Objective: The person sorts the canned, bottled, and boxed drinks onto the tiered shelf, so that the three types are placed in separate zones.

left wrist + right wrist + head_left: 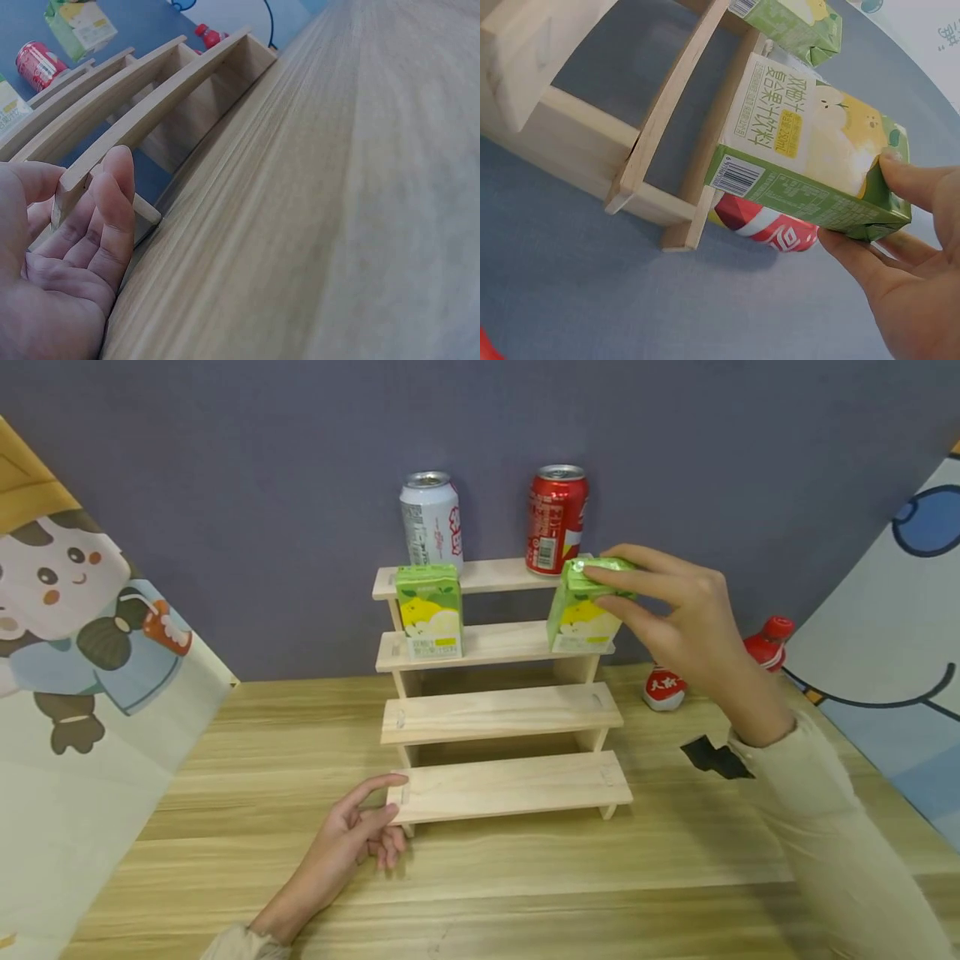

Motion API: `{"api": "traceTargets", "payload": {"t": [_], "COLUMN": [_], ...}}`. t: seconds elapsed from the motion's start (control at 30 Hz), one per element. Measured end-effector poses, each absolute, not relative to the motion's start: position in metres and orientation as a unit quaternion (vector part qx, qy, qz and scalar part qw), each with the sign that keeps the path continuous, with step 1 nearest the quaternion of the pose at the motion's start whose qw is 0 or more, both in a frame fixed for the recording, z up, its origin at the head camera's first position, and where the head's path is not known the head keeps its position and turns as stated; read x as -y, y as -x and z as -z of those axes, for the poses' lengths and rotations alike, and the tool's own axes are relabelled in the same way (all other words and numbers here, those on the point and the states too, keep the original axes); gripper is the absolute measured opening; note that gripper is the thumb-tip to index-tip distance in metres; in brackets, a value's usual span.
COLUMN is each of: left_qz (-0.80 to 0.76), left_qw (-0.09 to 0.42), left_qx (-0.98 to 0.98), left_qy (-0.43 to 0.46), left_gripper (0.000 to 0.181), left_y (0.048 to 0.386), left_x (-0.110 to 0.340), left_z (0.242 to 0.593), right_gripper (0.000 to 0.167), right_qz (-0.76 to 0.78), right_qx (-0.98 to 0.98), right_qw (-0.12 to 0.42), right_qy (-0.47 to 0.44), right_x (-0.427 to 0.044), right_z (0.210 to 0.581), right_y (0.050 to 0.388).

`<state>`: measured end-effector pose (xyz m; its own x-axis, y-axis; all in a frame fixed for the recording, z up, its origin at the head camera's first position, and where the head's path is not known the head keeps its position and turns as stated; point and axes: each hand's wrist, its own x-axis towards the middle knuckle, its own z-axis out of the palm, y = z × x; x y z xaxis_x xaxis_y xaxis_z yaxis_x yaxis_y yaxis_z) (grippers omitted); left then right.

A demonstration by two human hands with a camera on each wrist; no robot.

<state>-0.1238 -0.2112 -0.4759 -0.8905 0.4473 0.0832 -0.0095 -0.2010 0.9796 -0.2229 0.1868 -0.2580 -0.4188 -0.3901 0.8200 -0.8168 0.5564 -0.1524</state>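
A stepped wooden display rack (pixel 502 714) stands on the table. My right hand (pixel 678 610) grips the upper part of a green juice box (pixel 588 614), which leans slightly at the right end of the second step from the top. In the right wrist view, my thumb and fingers hold the top end of that juice box (pixel 810 150). My left hand (pixel 352 839) pinches the left end of the lowest step; in the left wrist view, fingers (pixel 112 202) lie beneath the board (pixel 150 112). Another green juice box (pixel 431 614) stands upright at the left of the second step.
On the top step stand a white can (pixel 432 522) at the left and a red can (pixel 557 518) at the right. A red-capped bottle (pixel 767 643) lies behind my right forearm. A black patch (pixel 716 758) is beside the right sleeve. Cartoon-printed panels (pixel 90 610) flank the table.
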Motion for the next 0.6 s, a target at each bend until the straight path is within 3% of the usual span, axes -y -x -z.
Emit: {"api": "traceTargets", "payload": {"t": [0.6], "left_qz": [-0.751], "left_qw": [0.153], "left_qx": [-0.619], "left_qy": [-0.174], "left_gripper": [0.045], "left_y": [0.123], "left_x": [0.212], "left_z": [0.476], "right_gripper": [0.032], "right_qz": [-0.307], "right_qx": [0.785], "right_qw": [0.348], "right_qy": [-0.410], "right_x": [-0.162], "right_z": [0.262], "right_y": [0.258]}}
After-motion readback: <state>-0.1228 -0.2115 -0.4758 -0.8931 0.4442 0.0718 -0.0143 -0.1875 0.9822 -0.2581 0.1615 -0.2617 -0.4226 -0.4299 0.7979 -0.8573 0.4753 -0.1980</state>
